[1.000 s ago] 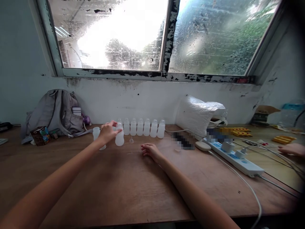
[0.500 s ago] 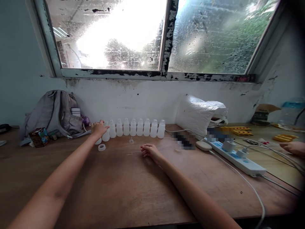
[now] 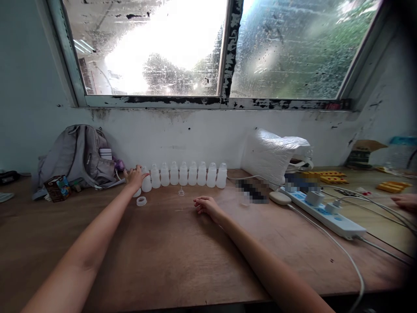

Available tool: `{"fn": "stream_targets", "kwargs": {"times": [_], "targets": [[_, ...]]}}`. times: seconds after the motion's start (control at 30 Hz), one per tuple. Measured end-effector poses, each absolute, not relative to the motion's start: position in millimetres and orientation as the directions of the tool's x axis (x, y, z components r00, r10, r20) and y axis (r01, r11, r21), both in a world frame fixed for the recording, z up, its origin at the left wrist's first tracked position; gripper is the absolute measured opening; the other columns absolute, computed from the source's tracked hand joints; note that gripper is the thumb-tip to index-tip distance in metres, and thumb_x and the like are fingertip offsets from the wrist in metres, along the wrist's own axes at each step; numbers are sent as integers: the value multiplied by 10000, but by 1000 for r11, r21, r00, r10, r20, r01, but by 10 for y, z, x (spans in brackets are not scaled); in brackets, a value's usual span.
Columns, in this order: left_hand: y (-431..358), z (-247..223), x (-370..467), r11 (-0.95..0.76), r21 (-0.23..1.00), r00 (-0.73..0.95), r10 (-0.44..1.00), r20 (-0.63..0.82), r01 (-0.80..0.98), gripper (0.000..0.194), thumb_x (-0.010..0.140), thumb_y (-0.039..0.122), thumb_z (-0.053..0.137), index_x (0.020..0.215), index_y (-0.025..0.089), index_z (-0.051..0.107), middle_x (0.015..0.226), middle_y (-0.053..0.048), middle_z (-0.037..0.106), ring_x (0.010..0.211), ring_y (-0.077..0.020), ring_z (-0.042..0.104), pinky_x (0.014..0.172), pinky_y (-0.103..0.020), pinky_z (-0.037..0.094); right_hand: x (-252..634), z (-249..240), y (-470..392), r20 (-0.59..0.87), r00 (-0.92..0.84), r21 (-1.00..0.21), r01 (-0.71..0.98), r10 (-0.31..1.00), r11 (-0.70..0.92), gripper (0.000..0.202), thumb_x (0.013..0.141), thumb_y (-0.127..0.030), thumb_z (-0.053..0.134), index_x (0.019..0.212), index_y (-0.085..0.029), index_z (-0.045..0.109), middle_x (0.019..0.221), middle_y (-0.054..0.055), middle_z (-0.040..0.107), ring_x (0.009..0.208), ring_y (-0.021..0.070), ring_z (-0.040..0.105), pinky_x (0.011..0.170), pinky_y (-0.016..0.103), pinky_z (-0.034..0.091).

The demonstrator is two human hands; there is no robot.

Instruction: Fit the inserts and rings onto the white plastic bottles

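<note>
Several translucent white bottles (image 3: 183, 175) stand upright side by side along the wall. At the row's left end, my left hand (image 3: 134, 177) is closed over the top of a bottle (image 3: 137, 194), most of which it hides. In front of that bottle lies a white ring (image 3: 141, 201). A small clear nipple-shaped piece (image 3: 181, 191) stands before the middle of the row. My right hand (image 3: 206, 205) rests on the table to the right of that piece, its fingers loosely curled and apart, with nothing visible in them.
A grey backpack (image 3: 76, 156) and a small box (image 3: 57, 188) sit at the left. To the right are a silvery bag (image 3: 272, 154), a white round device (image 3: 279, 198), a power strip (image 3: 325, 215) with cables and yellow parts (image 3: 332, 177). Another person's hand (image 3: 405, 201) shows at the right edge.
The view has shifted slightly, so things appear a little further right. My left hand stays at the end bottle and my right hand keeps its place. The other person's hand shows less.
</note>
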State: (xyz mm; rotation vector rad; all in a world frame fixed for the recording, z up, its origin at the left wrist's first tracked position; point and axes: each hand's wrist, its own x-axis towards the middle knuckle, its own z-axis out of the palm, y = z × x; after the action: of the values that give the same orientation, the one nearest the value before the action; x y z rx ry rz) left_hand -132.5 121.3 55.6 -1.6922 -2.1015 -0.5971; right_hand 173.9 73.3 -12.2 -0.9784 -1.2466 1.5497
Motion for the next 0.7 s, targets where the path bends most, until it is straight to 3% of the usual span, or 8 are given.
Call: {"fn": "stream_targets", "kwargs": {"times": [0.1, 0.2, 0.27, 0.37, 0.47, 0.57, 0.7], "targets": [[1185, 554, -1294, 167, 107, -198, 782, 591, 980, 521, 789, 442, 364, 1176, 94, 339, 972, -179, 574, 1013, -311, 440, 854, -459, 230, 1743, -141, 751, -42, -287, -984, -155, 957, -89, 58, 668, -162, 572, 686, -107, 582, 588, 43, 562, 434, 77, 497, 390, 183, 423], [1112, 569, -1233, 104, 105, -148, 686, 712, 989, 569, 793, 450, 350, 1236, 108, 254, 1217, -189, 399, 1131, -303, 328, 890, -419, 228, 1740, -173, 767, -26, -291, -988, -138, 956, -69, 71, 660, -175, 574, 689, -110, 582, 594, 44, 565, 440, 77, 496, 395, 184, 421], [1026, 555, -1189, 7, 80, -64, 669, 741, 997, 518, 806, 434, 329, 1222, 128, 285, 1254, -160, 356, 1135, -276, 326, 893, -378, 253, 1724, -202, 774, -7, -289, -994, -106, 957, -39, 73, 655, -180, 568, 687, -116, 579, 589, 40, 563, 444, 81, 497, 398, 190, 418], [831, 436, -1141, -200, -25, 169, 746, 644, 980, 376, 818, 365, 323, 1117, 160, 422, 1125, -113, 479, 1033, -242, 426, 852, -343, 312, 1671, -251, 793, 93, -198, -996, -7, 976, 93, 65, 658, -200, 542, 671, -141, 566, 557, 15, 540, 432, 89, 477, 396, 205, 394], [596, 203, -1118, -307, -139, 334, 796, 505, 942, 309, 803, 316, 351, 1033, 175, 502, 1014, -106, 543, 982, -254, 456, 836, -369, 324, 1591, -302, 853, 356, -55, -915, 184, 933, 360, 72, 675, -220, 509, 652, -176, 562, 571, 0, 531, 494, 106, 476, 486, 229, 399], [437, -40, -1119, -185, -129, 225, 828, 514, 974, 365, 789, 319, 372, 1099, 150, 464, 1064, -141, 522, 1021, -287, 427, 828, -401, 328, 1488, -353, 974, 527, -73, -775, 368, 847, 514, 77, 685, -203, 491, 649, -194, 558, 652, 15, 551, 623, 134, 490, 638, 259, 394], [437, -205, -1128, -94, -31, 98, 890, 445, 995, 365, 802, 295, 345, 1086, 104, 471, 1101, -158, 507, 1029, -275, 435, 804, -378, 369, 1306, -406, 1184, 511, -167, -640, 581, 843, 503, 111, 713, -204, 477, 793, -172, 548, 815, 71, 565, 789, 175, 497, 748, 291, 357]]}}
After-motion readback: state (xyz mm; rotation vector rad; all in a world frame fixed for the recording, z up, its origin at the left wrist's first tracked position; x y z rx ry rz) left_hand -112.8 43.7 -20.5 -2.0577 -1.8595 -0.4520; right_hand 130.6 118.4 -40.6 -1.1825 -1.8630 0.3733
